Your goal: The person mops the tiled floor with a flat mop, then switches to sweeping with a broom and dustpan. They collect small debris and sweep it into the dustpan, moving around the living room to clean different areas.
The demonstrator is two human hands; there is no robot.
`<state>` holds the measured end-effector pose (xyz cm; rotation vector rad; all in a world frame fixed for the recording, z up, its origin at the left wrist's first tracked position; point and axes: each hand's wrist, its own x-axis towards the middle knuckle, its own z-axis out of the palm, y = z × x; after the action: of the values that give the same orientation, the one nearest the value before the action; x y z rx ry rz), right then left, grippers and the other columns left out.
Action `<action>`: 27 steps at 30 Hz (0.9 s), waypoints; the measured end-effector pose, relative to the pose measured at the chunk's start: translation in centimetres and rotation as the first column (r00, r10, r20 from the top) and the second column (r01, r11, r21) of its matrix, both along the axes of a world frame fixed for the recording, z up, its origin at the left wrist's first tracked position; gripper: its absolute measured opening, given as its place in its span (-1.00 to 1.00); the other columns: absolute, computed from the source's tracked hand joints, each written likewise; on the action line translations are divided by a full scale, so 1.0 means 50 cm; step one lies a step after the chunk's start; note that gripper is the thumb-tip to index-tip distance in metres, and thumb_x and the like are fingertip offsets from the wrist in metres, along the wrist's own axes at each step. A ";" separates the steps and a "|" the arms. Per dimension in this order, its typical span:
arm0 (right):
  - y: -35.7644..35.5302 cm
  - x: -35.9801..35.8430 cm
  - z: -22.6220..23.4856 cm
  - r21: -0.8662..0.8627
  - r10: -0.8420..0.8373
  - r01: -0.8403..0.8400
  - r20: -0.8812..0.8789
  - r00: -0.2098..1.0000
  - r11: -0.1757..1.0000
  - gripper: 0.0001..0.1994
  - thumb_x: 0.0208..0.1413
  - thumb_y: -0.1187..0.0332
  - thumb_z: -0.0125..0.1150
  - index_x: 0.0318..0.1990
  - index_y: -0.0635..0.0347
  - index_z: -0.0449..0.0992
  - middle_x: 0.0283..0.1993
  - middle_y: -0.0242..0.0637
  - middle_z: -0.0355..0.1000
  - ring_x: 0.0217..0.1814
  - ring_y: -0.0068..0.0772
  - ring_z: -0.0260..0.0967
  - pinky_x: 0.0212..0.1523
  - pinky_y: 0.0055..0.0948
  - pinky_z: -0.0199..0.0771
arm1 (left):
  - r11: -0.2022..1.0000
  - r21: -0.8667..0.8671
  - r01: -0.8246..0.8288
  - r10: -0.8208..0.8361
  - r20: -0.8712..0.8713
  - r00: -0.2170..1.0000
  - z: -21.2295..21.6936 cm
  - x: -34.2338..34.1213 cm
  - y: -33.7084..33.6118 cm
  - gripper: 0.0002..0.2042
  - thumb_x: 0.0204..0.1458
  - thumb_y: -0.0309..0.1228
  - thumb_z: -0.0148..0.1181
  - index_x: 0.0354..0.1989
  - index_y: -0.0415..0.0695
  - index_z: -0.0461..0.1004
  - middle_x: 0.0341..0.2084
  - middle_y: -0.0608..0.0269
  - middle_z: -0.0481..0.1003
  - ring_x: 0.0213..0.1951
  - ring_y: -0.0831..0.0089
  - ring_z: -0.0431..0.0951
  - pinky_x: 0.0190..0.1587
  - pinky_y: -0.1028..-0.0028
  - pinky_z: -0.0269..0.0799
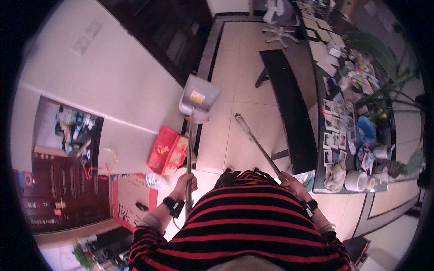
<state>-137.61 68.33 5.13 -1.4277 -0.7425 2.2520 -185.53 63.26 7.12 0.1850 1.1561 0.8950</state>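
My left hand (184,184) is wrapped round the long handle of a grey dustpan (210,94). The dustpan is ahead of me at the left, next to the wall, with a yellow label inside its pan. My right hand (293,184) grips the upper part of a long-handled broom (257,143). Its pole slants forward and to the left, and its narrow far end is over the pale floor tiles. That end looks thin, and I cannot make out bristles. The broom end and the dustpan are apart.
A long black bench (291,108) stands to the right, beside a crowded dark table (320,180) with photo cards, a blue bowl and a plant. Red gift bags (163,151) lean near the left wall. An office chair (279,27) is far ahead. A red-edged mat (135,203) lies at left.
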 end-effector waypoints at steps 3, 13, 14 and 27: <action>-0.054 -0.026 0.011 -0.060 -0.097 0.094 -0.056 0.994 0.994 -0.26 -0.05 0.64 0.06 0.33 0.16 -0.08 -0.59 -0.40 0.22 -0.65 -0.55 0.20 -0.65 -0.56 0.25 | 0.992 -0.070 0.101 -0.079 0.265 0.961 0.006 -0.038 -0.008 -0.70 0.16 -0.36 -0.19 -0.66 -0.04 0.11 -0.75 0.38 0.11 -0.71 0.49 0.15 -0.64 0.52 0.09; -0.472 -0.292 0.023 -0.195 -0.549 0.533 -0.040 0.835 0.823 -0.20 -0.09 0.67 0.08 0.35 0.03 -0.09 -0.59 -0.40 0.26 -0.66 -0.59 0.22 -0.67 -0.59 0.31 | 0.610 -0.204 0.765 -0.707 0.295 0.642 -0.116 -0.240 0.008 -0.72 0.15 -0.27 -0.12 -0.58 -0.10 0.31 -0.73 0.38 0.32 -0.64 0.51 0.32 -0.53 0.55 0.27; -0.527 -0.326 0.018 -0.091 -0.554 0.551 -0.012 0.832 0.829 -0.21 -0.08 0.65 0.08 0.34 0.04 -0.09 -0.58 -0.40 0.28 -0.65 -0.60 0.23 -0.68 -0.59 0.31 | 0.553 -0.242 0.797 -0.727 0.328 0.604 -0.129 -0.232 0.025 -0.73 0.14 -0.28 -0.12 -0.57 -0.10 0.31 -0.73 0.38 0.32 -0.63 0.51 0.32 -0.53 0.54 0.28; -1.123 -0.698 0.012 -0.347 -0.994 0.933 0.072 -0.076 -0.097 -0.16 -0.10 0.62 0.12 0.35 -0.03 -0.12 -0.57 -0.34 0.28 -0.63 -0.49 0.27 -0.67 -0.48 0.33 | -0.218 -0.361 0.907 -0.954 0.275 -0.121 -0.150 0.038 -0.086 -0.76 0.11 -0.29 -0.08 -0.53 -0.13 0.36 -0.66 0.30 0.39 -0.56 0.47 0.39 -0.44 0.52 0.35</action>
<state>-172.54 12.20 5.71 -1.0656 0.7462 1.1050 -183.62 58.94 -0.37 0.6517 0.8640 -0.9214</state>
